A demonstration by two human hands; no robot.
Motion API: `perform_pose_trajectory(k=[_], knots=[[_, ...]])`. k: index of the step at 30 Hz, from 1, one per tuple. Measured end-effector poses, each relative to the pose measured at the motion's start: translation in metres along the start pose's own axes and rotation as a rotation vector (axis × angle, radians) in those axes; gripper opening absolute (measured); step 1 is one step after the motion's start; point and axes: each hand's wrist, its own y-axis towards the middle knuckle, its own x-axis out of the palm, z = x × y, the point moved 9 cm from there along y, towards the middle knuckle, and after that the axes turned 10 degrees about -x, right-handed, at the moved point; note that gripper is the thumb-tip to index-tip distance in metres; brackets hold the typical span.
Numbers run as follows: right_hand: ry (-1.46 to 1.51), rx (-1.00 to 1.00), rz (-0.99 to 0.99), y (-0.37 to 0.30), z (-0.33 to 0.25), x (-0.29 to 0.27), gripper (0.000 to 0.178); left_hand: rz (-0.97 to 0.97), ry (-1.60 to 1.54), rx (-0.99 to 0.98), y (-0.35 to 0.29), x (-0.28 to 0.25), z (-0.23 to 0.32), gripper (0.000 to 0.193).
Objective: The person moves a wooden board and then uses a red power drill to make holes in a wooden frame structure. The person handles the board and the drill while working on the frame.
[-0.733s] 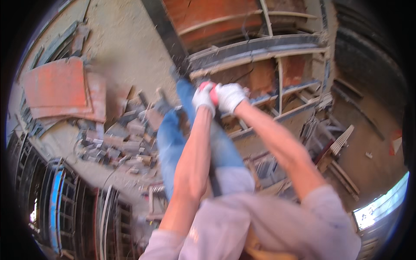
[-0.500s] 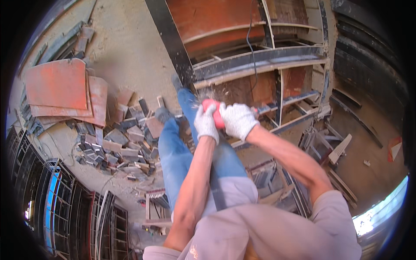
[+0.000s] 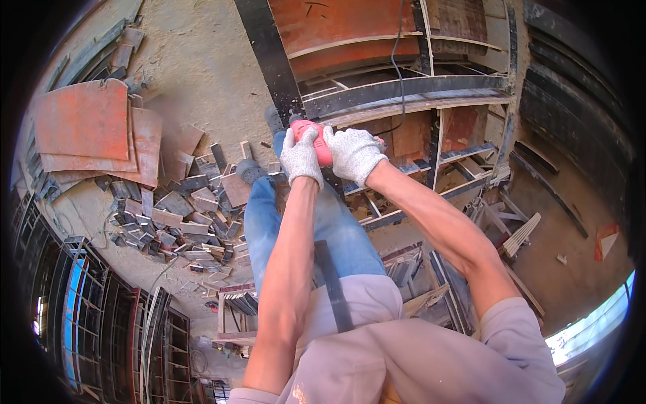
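Observation:
A pinkish-red power drill (image 3: 321, 149) is held in both my gloved hands, above my legs. My left hand (image 3: 301, 158) closes around its front part, the thumb on top. My right hand (image 3: 353, 155) wraps the rear part, so the grip itself is hidden. The drill's dark nose points forward and left, at the near end of a long black board (image 3: 268, 57). Whether the tip touches the board I cannot tell. A dark cord (image 3: 402, 74) hangs behind my right hand, over the wooden frame (image 3: 404, 96).
Loose wood offcuts (image 3: 176, 217) lie heaped on the floor to the left, beside stacked orange-faced panels (image 3: 84, 128). My shoe (image 3: 251, 170) stands near the heap. Metal racks (image 3: 84, 316) fill the lower left. Dark boards (image 3: 572, 87) are stacked at the far right.
Both hands and the drill have shifted left and forward, up to the board's end. The spray of chips around the drill's front no longer shows. My view has tilted slightly.

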Motion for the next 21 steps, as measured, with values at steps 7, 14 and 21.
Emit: perform_pose_trajectory(k=[7,14,21], knots=[[0.018,0.045,0.02,0.014,-0.006,-0.006,0.042,-0.078,-0.04,-0.081,0.008,0.003,0.012,0.083],[-0.043,-0.022,0.024,0.025,-0.022,-0.018,0.022,-0.1,-0.133,-0.123,0.044,-0.012,-0.013,0.083],[-0.05,-0.047,-0.098,0.037,-0.011,-0.027,0.02,-0.18,-0.184,-0.155,0.046,0.006,-0.013,0.051]])
